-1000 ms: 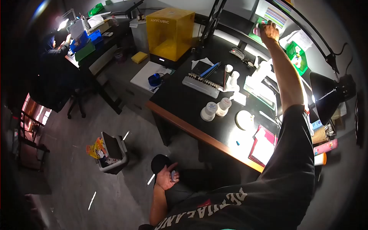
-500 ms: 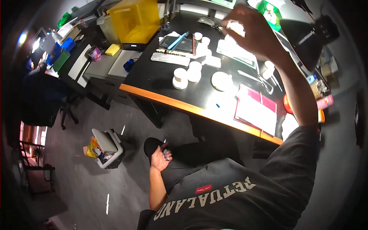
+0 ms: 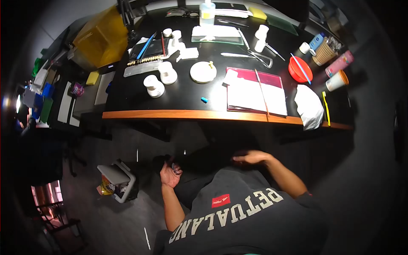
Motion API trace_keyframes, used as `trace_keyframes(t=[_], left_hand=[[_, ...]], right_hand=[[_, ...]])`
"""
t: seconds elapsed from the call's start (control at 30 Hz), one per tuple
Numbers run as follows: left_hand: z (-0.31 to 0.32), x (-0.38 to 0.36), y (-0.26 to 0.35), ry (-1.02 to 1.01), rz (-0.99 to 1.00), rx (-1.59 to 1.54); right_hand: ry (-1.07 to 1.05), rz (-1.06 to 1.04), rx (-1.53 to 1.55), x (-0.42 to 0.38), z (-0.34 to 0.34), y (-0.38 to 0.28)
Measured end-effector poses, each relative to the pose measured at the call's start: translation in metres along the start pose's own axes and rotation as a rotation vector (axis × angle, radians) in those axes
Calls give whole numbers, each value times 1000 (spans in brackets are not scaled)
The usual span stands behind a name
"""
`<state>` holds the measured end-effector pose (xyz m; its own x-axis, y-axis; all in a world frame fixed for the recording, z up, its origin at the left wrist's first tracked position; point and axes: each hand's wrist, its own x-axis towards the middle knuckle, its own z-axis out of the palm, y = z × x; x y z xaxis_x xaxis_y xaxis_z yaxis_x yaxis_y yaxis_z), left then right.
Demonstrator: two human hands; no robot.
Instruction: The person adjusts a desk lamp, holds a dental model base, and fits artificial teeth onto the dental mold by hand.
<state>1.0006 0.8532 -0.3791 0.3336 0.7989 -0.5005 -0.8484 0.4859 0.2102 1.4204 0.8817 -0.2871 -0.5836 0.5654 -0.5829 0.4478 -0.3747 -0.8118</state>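
Observation:
My left hand [image 3: 171, 175] rests low over my lap, palm up, with its fingers curled around a small dark item I cannot make out. My right hand [image 3: 251, 157] is over my lap too, fingers stretched out to the left and slightly blurred; nothing shows in it. Both hands are below the table's orange front edge [image 3: 191, 114]. On the table in front of them are a small blue piece [image 3: 204, 100], a round white dish [image 3: 203, 72] and a dark-red board [image 3: 276, 78] with white paper and a thin brown stick [image 3: 262, 94] on it.
White jars [image 3: 154, 86] stand at the left of the table. At the right are a red bowl [image 3: 300, 69], a white cloth [image 3: 309, 107] hanging over the edge and a yellow toothbrush [image 3: 326, 108]. A bin [image 3: 127, 180] stands on the floor at the left.
My right hand has come down from above the back of the table to my lap. The view has turned to the right. My left hand stays curled over my lap.

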Motion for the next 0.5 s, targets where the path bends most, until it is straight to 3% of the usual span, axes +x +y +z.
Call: trace_keyframes(t=[0.03,0.13,0.23,0.27,0.3,0.37,0.43,0.5], left_hand=[[0,0,0,5,0,6],[1,-3,-1,4,2,27],[1,-3,-6,18,63,69],[2,-2,-8,40,74,75],[4,-3,-9,59,88,80],[3,-2,-13,71,117,97],[0,-2,-14,63,145,130],[-1,-2,-13,74,148,145]], right_hand=[[126,-32,59,16,3,51],[79,192,773,18,-10,55],[316,332,322,54,4,65],[198,101,-380,53,-4,68],[307,6,-451,56,7,76],[284,150,-440,6,19,-10],[176,-3,-442,-25,12,-54],[-27,-151,-220,-56,-2,-93]])
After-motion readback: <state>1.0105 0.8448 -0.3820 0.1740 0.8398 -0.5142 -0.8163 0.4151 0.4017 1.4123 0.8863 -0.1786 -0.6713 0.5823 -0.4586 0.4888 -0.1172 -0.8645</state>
